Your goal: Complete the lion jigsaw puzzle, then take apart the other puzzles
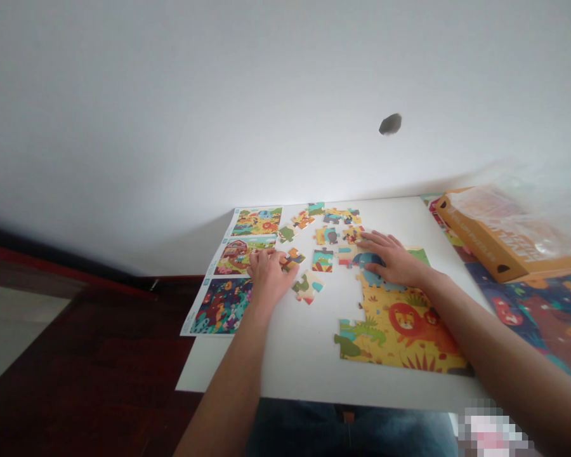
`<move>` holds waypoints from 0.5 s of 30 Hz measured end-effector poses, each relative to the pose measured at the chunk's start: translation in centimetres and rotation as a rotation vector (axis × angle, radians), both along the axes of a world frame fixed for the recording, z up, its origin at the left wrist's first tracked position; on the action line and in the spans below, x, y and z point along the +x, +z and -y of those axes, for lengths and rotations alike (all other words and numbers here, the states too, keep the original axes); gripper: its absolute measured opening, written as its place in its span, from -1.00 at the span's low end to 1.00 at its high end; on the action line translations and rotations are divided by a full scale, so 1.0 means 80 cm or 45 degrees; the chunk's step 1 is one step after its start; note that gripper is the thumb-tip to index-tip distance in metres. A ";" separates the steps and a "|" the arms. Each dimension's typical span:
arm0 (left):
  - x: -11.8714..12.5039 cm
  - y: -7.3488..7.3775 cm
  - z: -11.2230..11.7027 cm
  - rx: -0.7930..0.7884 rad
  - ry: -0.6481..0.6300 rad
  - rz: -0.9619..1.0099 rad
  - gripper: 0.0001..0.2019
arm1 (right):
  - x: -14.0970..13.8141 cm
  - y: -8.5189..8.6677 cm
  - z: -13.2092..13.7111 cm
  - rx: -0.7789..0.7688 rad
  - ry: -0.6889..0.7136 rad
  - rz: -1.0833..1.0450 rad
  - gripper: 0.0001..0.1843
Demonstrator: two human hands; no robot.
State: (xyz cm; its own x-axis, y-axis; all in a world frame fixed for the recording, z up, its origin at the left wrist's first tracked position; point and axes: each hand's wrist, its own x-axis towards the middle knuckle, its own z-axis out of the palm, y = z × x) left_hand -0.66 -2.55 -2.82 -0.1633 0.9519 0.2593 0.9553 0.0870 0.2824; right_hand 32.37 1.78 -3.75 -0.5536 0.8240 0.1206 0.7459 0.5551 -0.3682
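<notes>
My left hand (pixel 268 271) is over the reference sheet's right edge, its fingers curled and thumb against a puzzle piece (pixel 295 256) with orange and yellow on it. My right hand (pixel 391 257) reaches across the partly joined jigsaw puzzle (pixel 385 317), which shows lions, a crocodile and a blue elephant. Its fingers are stretched out, the tips beside a loose puzzle piece (pixel 352 235); part of the elephant is hidden beneath. Several loose pieces lie between the hands, among them a green-and-teal piece (pixel 322 259) and a pale piece (pixel 308 287).
The reference sheet (pixel 212 271) with three pictures lies at the white table's (pixel 304 355) left. At the right, an orange puzzle box (pixel 485 244) and clear plastic (pixel 533 209) rest near a dark finished puzzle (pixel 537 311). A white wall (pixel 266 114) stands behind the table.
</notes>
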 end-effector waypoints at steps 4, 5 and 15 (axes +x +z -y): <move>-0.001 -0.004 -0.001 0.014 -0.006 0.027 -0.73 | 0.001 -0.001 0.000 -0.009 -0.002 0.012 -0.42; 0.000 -0.005 -0.001 0.019 -0.009 0.027 -0.74 | 0.001 -0.001 0.000 -0.009 -0.004 0.014 -0.43; -0.001 -0.012 -0.004 0.134 -0.185 0.135 -0.75 | -0.001 0.001 0.002 -0.008 -0.003 0.001 -0.43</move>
